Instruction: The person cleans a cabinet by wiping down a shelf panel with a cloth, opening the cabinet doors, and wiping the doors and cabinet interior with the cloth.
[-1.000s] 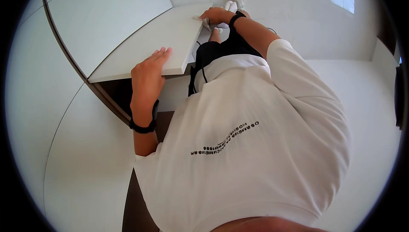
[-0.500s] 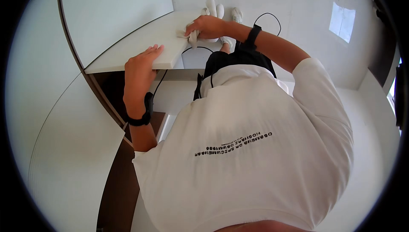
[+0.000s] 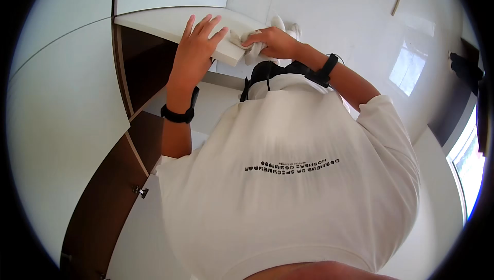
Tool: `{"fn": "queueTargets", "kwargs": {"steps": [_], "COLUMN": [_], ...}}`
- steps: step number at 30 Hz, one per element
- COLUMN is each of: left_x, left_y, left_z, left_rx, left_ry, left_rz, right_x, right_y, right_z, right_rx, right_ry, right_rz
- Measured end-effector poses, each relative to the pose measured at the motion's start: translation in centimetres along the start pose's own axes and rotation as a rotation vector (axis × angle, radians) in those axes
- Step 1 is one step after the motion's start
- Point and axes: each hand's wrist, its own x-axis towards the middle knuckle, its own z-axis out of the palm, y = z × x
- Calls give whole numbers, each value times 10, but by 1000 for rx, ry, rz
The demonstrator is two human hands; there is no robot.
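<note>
My left hand (image 3: 198, 48) is raised over the white cabinet panel (image 3: 227, 54), fingers spread and holding nothing. Whether its fingertips touch the panel I cannot tell. A crumpled white cloth (image 3: 254, 53) is bunched in my right hand (image 3: 278, 42) at the panel's near outer end. Part of the cloth lies against the panel's edge; the rest hangs below my fingers. The panel juts out from the cabinet, beside a dark open compartment (image 3: 146, 66).
White cabinet fronts (image 3: 62, 110) rise on the left. Lower down, a dark brown cabinet interior (image 3: 103, 203) stands open with a metal hinge (image 3: 140, 192) on its edge. Shiny pale floor (image 3: 329, 7) spreads ahead, and a bright window (image 3: 465, 161) is at the right.
My left hand has lifted from lying on the panel, its fingers now spread. My right hand still grips the cloth at the panel's end. The whole view has shifted and turned.
</note>
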Motion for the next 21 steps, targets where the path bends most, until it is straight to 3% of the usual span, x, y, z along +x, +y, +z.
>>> {"fn": "queueTargets", "kwargs": {"steps": [3,4,10,13,16,21], "left_x": [-26,-41,-42,-55,-72,-84], "left_y": [15,23,96,130,151,153], "left_z": [11,20,47,54,50,70], "left_rx": [-37,-90,-655,-1338,-1111,-1172], "left_ry": [249,341,752,508,357,684], "left_rz": [-230,-325,-716,-793,-851,-1047], "right_x": [3,5,28,36,54,118], "right_y": [-27,-43,-104,-124,-138,-139], "right_z": [2,0,-49,-52,-33,-10], "right_rx": [-22,-2,7,-49,-135,-164], "right_ry": [-70,-70,-191,-235,-308,-285], "right_rz": [55,-21,-208,-289,-262,-187]}}
